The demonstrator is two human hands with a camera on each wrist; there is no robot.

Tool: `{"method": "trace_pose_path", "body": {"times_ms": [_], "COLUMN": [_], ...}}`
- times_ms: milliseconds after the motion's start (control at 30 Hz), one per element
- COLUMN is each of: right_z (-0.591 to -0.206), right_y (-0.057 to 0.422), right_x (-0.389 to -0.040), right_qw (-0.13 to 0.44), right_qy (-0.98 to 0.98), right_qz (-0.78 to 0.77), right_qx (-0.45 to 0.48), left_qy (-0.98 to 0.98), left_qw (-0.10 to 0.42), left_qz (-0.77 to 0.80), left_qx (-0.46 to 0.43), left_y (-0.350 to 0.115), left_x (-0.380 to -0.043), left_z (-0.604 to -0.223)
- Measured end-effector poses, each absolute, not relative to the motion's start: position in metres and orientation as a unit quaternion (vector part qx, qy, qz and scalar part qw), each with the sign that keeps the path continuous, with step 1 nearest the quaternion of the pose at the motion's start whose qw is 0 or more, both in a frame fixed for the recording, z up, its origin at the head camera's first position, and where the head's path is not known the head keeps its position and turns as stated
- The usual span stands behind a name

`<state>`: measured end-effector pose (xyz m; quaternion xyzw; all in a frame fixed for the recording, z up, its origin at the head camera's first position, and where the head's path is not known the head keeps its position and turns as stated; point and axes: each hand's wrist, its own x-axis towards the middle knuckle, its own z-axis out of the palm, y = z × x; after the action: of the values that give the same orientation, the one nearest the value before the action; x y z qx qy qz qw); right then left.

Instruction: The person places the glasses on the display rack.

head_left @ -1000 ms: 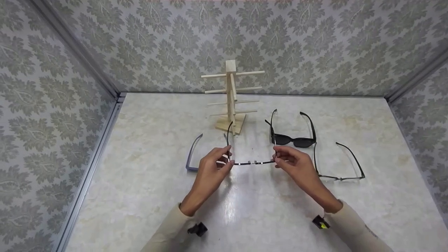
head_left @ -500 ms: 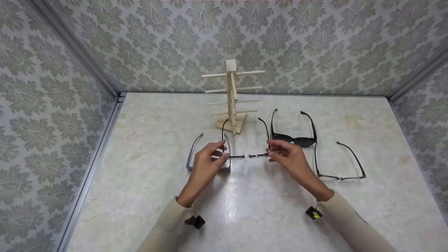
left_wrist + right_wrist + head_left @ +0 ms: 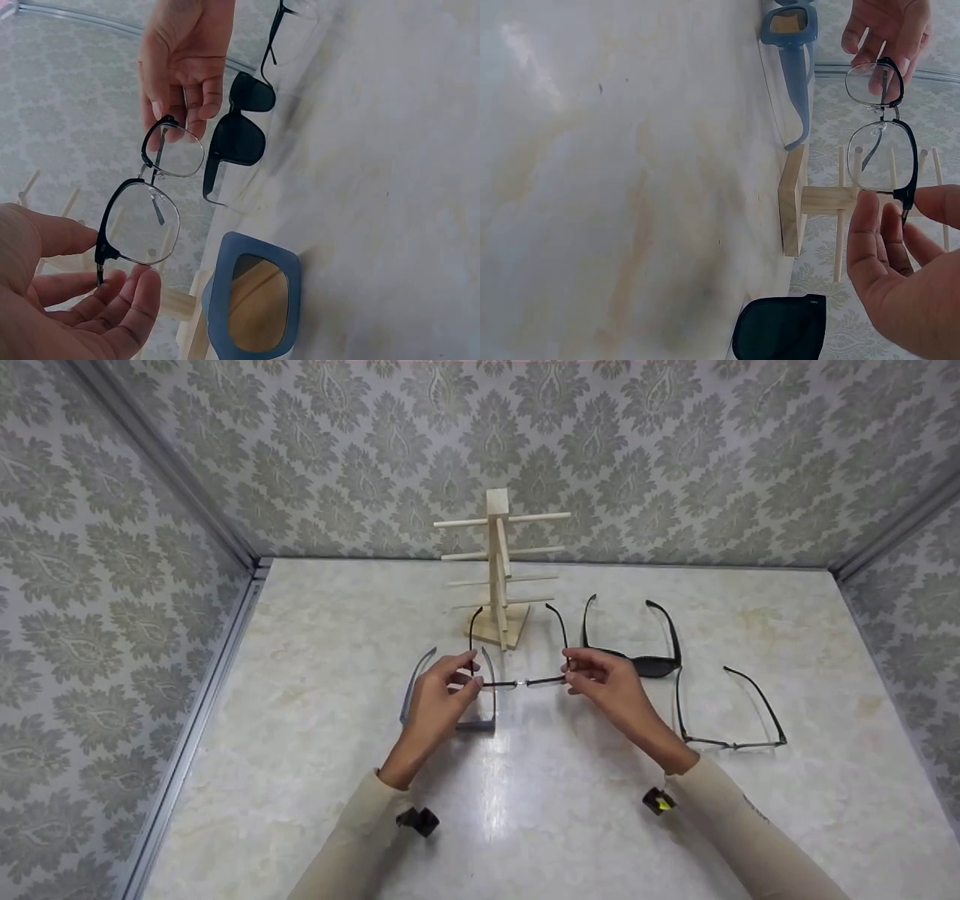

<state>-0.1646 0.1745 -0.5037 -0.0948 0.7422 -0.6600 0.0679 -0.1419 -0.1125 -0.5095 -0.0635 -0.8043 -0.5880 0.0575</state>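
A pair of black half-rim eyeglasses (image 3: 544,682) with clear lenses is held in the air between both hands, its temples spread and pointing away toward the wooden stand. My left hand (image 3: 435,697) pinches it near the left hinge, thumb against the fingers. At the opposite hinge my right hand (image 3: 619,694) pinches it the same way. The left wrist view shows the metal lower rims of the eyeglasses (image 3: 142,221) and both hands at the corners. Blue-framed glasses (image 3: 476,727) lie on the table below my left hand, which partly hides them.
A wooden stand (image 3: 497,562) with several side pegs stands at the back middle. Black sunglasses (image 3: 654,665) lie right of it, partly behind my right hand. Thin-framed eyeglasses (image 3: 731,743) rest farther right on the pale table (image 3: 300,780). Patterned walls (image 3: 645,450) enclose the table.
Both hands have carried the eyeglasses left and away from me, toward the stand. More of the blue glasses shows now. The stand and the other glasses stay where they were.
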Motion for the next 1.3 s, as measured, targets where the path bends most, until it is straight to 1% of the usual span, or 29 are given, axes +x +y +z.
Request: {"method": "trace_pose_path", "body": {"times_ms": [367, 967, 1300], "right_z": [-0.51, -0.511, -0.508], "right_y": [0.165, 0.157, 0.15], "right_x": [-0.182, -0.205, -0.218], "right_qw": [0.068, 0.059, 0.067], "right_qy": [0.743, 0.742, 0.735], "right_qz": [-0.66, -0.662, -0.671], "right_qx": [-0.083, -0.089, -0.075], "left_qy": [-0.795, -0.781, -0.78], "left_qw": [0.038, 0.044, 0.032], "left_qz": [-0.605, -0.623, -0.624], "left_qx": [-0.027, -0.001, 0.006], "left_y": [-0.117, -0.119, -0.124], "left_x": [-0.156, -0.181, -0.194], "left_z": [-0.512, -0.514, -0.513]}}
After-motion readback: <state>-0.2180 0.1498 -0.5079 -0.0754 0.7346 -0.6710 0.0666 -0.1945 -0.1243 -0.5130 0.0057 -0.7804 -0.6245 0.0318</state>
